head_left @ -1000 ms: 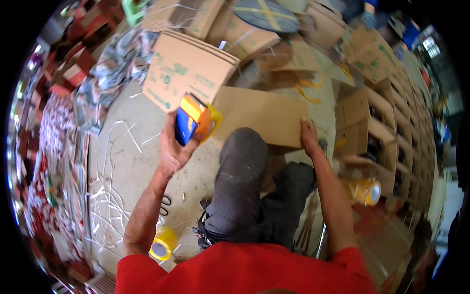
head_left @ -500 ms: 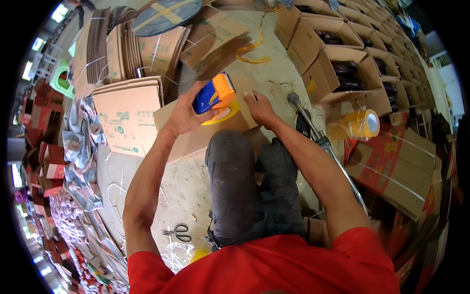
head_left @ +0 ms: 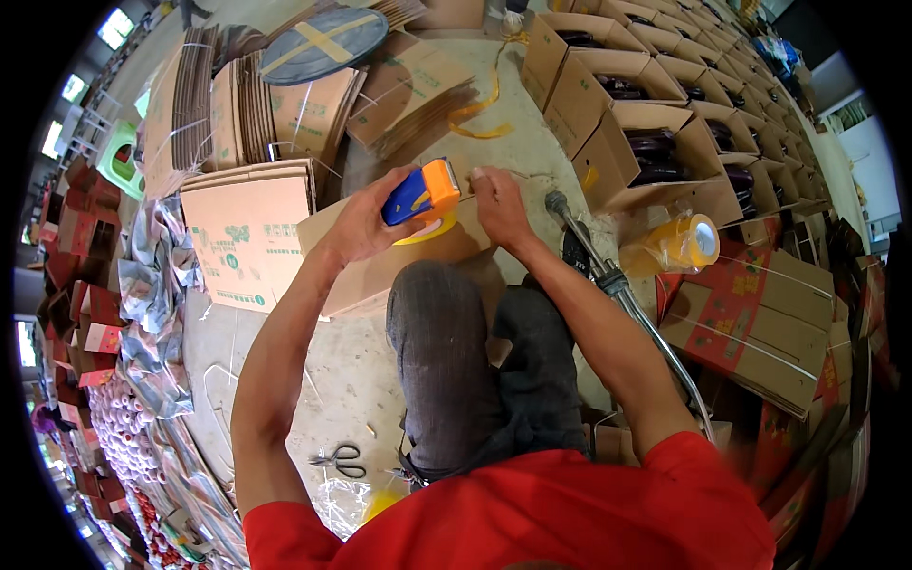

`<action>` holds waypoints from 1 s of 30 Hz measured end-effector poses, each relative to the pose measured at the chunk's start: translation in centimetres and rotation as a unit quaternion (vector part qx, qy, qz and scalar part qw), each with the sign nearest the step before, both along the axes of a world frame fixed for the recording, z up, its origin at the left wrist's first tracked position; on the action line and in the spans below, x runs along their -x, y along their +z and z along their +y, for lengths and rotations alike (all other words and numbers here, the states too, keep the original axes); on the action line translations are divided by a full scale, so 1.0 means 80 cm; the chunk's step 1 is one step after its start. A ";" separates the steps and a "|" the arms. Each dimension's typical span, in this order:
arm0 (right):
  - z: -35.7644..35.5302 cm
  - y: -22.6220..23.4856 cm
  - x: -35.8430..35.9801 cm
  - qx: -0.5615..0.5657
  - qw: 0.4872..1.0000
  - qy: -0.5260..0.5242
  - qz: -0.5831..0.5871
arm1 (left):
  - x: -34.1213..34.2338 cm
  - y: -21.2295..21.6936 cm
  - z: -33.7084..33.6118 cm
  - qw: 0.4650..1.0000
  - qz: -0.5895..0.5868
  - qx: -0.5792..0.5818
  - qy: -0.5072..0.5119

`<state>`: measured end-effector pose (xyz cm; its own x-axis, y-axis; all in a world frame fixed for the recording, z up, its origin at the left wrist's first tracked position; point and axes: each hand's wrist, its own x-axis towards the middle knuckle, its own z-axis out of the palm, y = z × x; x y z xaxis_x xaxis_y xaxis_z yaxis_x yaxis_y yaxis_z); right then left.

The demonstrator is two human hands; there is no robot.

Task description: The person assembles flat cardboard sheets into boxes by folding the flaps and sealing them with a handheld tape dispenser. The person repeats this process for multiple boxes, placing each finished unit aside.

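Observation:
My left hand (head_left: 359, 226) is wrapped around a blue and orange tape dispenser (head_left: 410, 198) loaded with a yellow tape roll. The dispenser is over a brown cardboard carton (head_left: 380, 277) in front of my knees. At the carton's far right edge is my right hand (head_left: 501, 211), its fingers curled closed. Whatever those fingers pinch, if anything, is hidden from this view. Part of the carton's top is covered by the dispenser and my left hand.
Flattened cartons (head_left: 249, 233) lean at the left. Open boxes of dark purple eggplants (head_left: 655, 142) line the right. A wrapped stack of tape rolls (head_left: 665, 245) and a metal pole (head_left: 632, 294) are near my right arm. Scissors (head_left: 340, 461) lie on the floor.
The dispenser has shifted slightly lower and to the right with my left hand. My right hand's fingers have curled in, and the whole view has shifted a little.

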<state>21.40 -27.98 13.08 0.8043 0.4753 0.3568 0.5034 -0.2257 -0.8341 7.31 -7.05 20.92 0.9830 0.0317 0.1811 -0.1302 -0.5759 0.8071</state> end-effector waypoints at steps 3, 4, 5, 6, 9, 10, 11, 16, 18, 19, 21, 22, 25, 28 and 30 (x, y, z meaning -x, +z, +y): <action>-0.005 0.015 0.004 -0.047 0.979 0.073 0.183 | -0.011 0.000 0.001 1.000 -0.011 -0.004 -0.024; -0.008 0.020 0.008 -0.065 0.976 0.069 0.194 | -0.011 0.000 0.000 1.000 -0.013 -0.014 -0.023; -0.011 0.025 0.009 -0.082 0.973 0.066 0.205 | -0.011 0.001 -0.002 0.999 -0.014 -0.024 -0.022; -0.012 0.031 0.009 -0.067 0.972 0.075 0.214 | -0.011 0.001 -0.003 0.999 -0.014 -0.019 -0.023; -0.010 0.044 0.009 -0.039 0.967 0.103 0.229 | -0.011 0.004 -0.003 0.999 -0.010 -0.020 -0.022; -0.009 0.047 0.012 -0.040 0.967 0.110 0.225 | -0.009 0.010 -0.007 0.999 -0.008 -0.025 -0.020; -0.008 0.051 0.013 -0.040 0.967 0.118 0.220 | -0.008 0.015 -0.010 0.999 -0.005 -0.031 -0.017; -0.002 0.054 0.016 -0.079 0.965 0.117 0.220 | -0.007 0.026 -0.016 0.999 0.021 -0.033 -0.009; -0.001 0.058 0.021 -0.101 0.957 0.126 0.240 | -0.005 0.026 -0.015 0.999 0.020 -0.039 -0.004; -0.003 0.056 0.021 -0.103 0.954 0.127 0.251 | -0.006 0.026 -0.015 0.999 0.018 -0.045 -0.004; -0.003 0.054 0.018 -0.108 0.947 0.130 0.275 | -0.007 0.027 -0.015 0.998 0.011 -0.054 -0.006; -0.002 0.049 0.015 -0.110 0.942 0.129 0.289 | -0.008 0.028 -0.016 0.998 0.006 -0.057 -0.011; -0.001 0.038 0.008 -0.120 0.932 0.131 0.315 | -0.012 0.026 -0.016 0.998 0.006 -0.063 -0.014; -0.003 0.030 0.005 -0.135 0.924 0.135 0.332 | -0.013 0.027 -0.017 0.998 0.018 -0.058 -0.015; -0.005 0.022 0.003 -0.138 0.925 0.123 0.332 | -0.017 0.028 -0.019 0.998 0.018 -0.062 -0.018</action>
